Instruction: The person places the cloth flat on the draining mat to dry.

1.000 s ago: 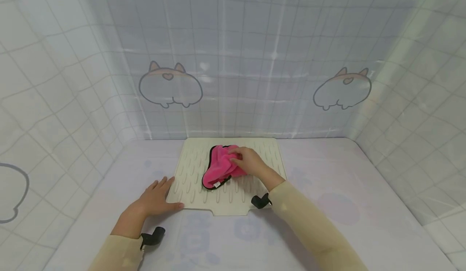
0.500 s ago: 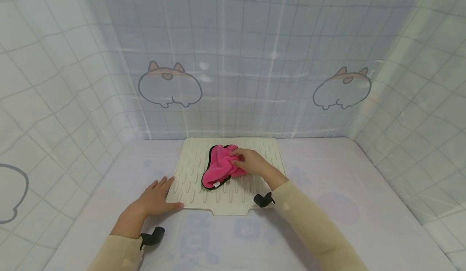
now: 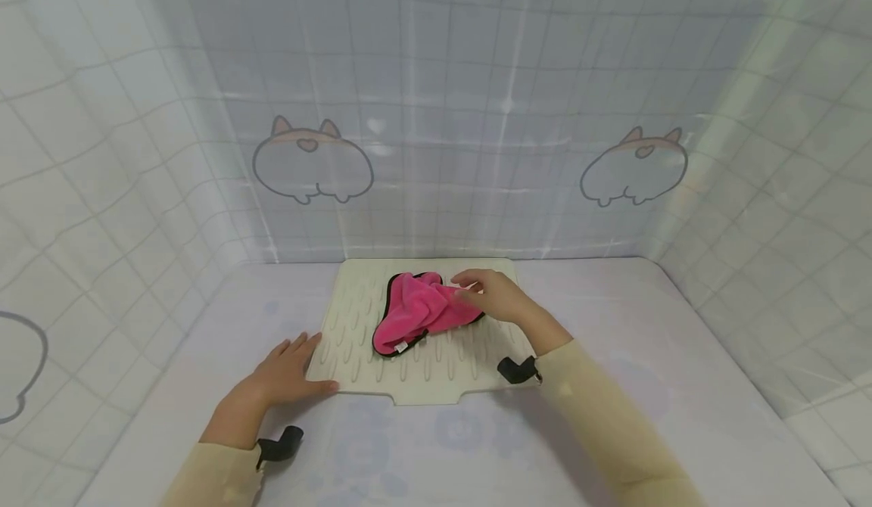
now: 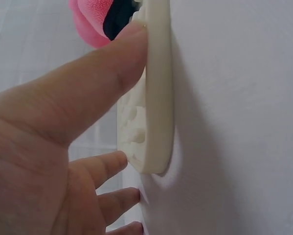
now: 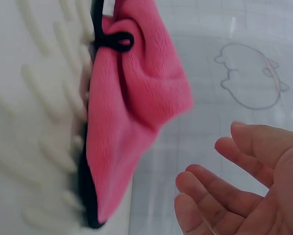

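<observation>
A crumpled pink cloth (image 3: 417,306) with black edging and a small white tag lies on a cream ribbed board (image 3: 361,374). In the right wrist view the cloth (image 5: 151,73) shows folds and a black loop (image 5: 121,42). My right hand (image 3: 500,297) hovers just right of the cloth, its fingers loosely bent and apart from it. My left hand (image 3: 282,378) rests at the board's front left corner with fingers spread. Its thumb (image 4: 107,73) touches the board's edge in the left wrist view, and other fingertips are beside the corner.
The board lies on a pale patterned table cover (image 3: 436,461), against a grid-printed back wall (image 3: 450,151) with cartoon animal outlines. Similar grid sheets rise on the left and right. Black wrist-worn pieces (image 3: 281,444) stick out beside both wrists.
My right hand has let go of the cloth and moved right. The cloth's right part now spreads further to the right. My left hand keeps its place at the board's corner.
</observation>
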A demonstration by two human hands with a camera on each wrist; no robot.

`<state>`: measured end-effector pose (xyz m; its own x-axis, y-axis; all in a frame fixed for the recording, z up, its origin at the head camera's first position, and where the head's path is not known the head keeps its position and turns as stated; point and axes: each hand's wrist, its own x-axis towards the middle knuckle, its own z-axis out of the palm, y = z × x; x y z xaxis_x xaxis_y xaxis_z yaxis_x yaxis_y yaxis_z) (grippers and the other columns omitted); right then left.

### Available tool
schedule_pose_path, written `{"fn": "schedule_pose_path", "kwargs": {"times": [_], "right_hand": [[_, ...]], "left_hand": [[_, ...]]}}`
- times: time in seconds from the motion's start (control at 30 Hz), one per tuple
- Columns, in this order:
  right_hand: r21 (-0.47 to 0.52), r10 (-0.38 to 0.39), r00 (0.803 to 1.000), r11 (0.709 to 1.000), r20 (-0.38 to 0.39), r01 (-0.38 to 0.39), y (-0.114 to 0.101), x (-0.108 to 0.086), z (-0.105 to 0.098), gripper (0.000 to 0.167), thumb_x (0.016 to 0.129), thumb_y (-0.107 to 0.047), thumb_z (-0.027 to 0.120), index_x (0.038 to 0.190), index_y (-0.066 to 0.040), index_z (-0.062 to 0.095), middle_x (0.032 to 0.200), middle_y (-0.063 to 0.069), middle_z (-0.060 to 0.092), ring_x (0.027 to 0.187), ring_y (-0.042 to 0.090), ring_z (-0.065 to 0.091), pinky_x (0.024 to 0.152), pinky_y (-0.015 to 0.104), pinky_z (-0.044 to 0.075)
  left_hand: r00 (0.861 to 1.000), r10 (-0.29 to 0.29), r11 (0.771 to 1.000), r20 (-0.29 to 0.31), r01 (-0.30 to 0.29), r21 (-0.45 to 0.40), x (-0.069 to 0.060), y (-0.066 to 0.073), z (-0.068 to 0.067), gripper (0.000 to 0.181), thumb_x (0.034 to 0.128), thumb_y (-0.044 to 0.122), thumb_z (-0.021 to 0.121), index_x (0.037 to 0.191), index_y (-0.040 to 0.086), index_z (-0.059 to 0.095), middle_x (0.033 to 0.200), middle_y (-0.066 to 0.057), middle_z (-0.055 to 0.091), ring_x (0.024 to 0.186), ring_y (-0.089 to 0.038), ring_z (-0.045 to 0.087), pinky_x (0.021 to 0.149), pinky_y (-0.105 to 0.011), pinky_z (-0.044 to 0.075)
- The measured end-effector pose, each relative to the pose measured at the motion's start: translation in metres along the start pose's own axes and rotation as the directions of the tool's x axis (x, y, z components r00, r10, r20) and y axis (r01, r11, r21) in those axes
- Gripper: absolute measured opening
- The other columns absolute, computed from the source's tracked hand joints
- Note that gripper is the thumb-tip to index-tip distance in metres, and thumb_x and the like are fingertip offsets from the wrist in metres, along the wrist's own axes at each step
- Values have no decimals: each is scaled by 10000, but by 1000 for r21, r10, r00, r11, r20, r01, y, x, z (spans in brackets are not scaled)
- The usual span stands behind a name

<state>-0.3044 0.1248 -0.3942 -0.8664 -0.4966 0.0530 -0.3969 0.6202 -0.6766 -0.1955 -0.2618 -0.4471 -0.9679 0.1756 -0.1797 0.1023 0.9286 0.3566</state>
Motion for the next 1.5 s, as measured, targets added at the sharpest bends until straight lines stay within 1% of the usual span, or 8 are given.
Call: {"fn": "schedule_pose_path", "kwargs": {"times": [0.1,0.3,0.53,0.77,0.87,1.07,1.27,1.5], "right_hand": [[-17,10,1000,1000,-17,-10,5,-8,-7,339,1007,-276,618,1313,-136,653,1268,59,659,1125,239,624,896,416,539],[-38,13,999,999,-30,-14,14,-19,-15,346,1004,-262,628,1296,-78,659,1217,80,676,1096,262,628,905,445,532],[-45,66,998,997,-18,-67,31,-31,-14,341,1013,-254,615,1296,-68,657,1193,90,678,1106,282,625,922,467,524],[2,119,993,993,3,-119,43,-37,-9,330,1011,-230,615,1290,-57,654,1169,119,678,1087,293,637,892,458,543],[34,128,991,991,26,-129,45,-38,-9,337,1010,-231,616,1298,-60,648,1154,122,680,1047,269,646,871,447,550],[92,162,984,981,67,-168,51,-37,-7,348,1016,-230,599,1323,-67,628,1164,143,675,1009,256,654,831,424,557],[154,209,974,963,86,-220,53,-35,-4,359,1012,-215,605,1342,-73,613,1155,153,666,932,258,639,768,373,550],[234,214,969,943,125,-239,57,-30,3,346,1023,-212,596,1335,-62,603,1055,152,661,772,218,567,653,327,498]], "left_hand": [[1000,-2,1000,-3,2,10,0,0,0,1087,771,603,769,1513,-61,334,1524,-388,279,1368,-640,220,1059,-729,271],[1000,15,1000,6,-15,21,4,3,-4,1046,809,602,741,1494,-86,350,1503,-408,295,1357,-624,275,1072,-700,286],[995,95,995,-26,-94,29,8,22,-9,913,865,531,724,1456,-90,412,1439,-397,409,1327,-561,393,1056,-661,349],[987,141,988,-73,-145,-51,18,35,-2,748,946,435,670,1468,-45,432,1446,-284,484,1354,-481,418,1098,-607,343],[982,163,983,-90,-170,-68,25,38,2,692,973,417,638,1470,-25,443,1448,-265,493,1357,-467,425,1103,-599,344],[970,213,967,-114,-226,-116,32,51,2,630,998,376,615,1472,-5,453,1427,-243,526,1333,-443,467,1088,-595,368],[978,186,965,-98,-200,-167,37,61,5,626,1002,414,599,1484,41,453,1281,-195,630,1193,-379,594,1004,-582,454],[988,136,953,-75,-151,-264,37,70,7,576,1003,424,596,1476,116,480,1223,-136,661,1150,-346,626,988,-581,469]]}}
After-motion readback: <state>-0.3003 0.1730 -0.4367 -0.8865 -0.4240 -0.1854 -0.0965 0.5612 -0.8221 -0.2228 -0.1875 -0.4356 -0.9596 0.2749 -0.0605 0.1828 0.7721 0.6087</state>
